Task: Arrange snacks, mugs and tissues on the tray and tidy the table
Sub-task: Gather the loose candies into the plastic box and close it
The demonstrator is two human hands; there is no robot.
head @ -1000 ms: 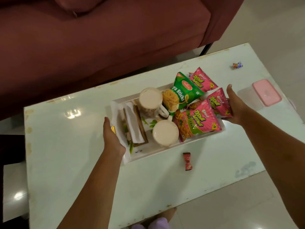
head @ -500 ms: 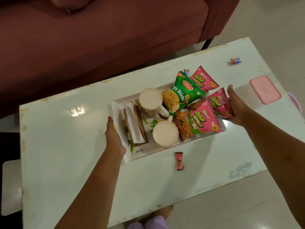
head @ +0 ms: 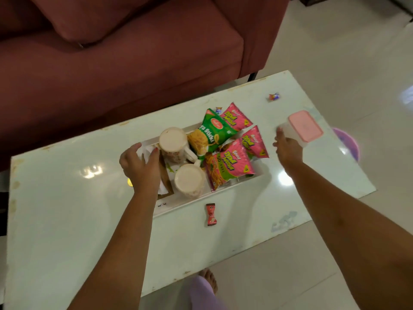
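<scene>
A white tray (head: 178, 205) lies on the white table (head: 67, 220). It holds two cream mugs (head: 173, 139) (head: 188, 178), a green snack packet (head: 212, 133) and three pink snack packets (head: 232, 118) (head: 253, 144) (head: 228, 166). My left hand (head: 139, 168) hovers over the tray's left end with its fingers loosely curved above the white tissues (head: 146, 153), which it mostly hides. My right hand (head: 287, 149) is off the tray to the right, fingers spread. It is right beside a clear box with a pink lid (head: 305, 126).
A red wrapped candy (head: 211, 214) lies in front of the tray, and a blue-red one (head: 274, 96) sits at the far right. Another small candy (head: 219, 109) peeks out behind the packets. A maroon sofa (head: 111, 63) stands behind the table. A purple bowl (head: 348, 144) is on the floor.
Both hands have left the tray's ends. The left one has moved over the tissues. The right one has moved right, up to the pink-lidded box.
</scene>
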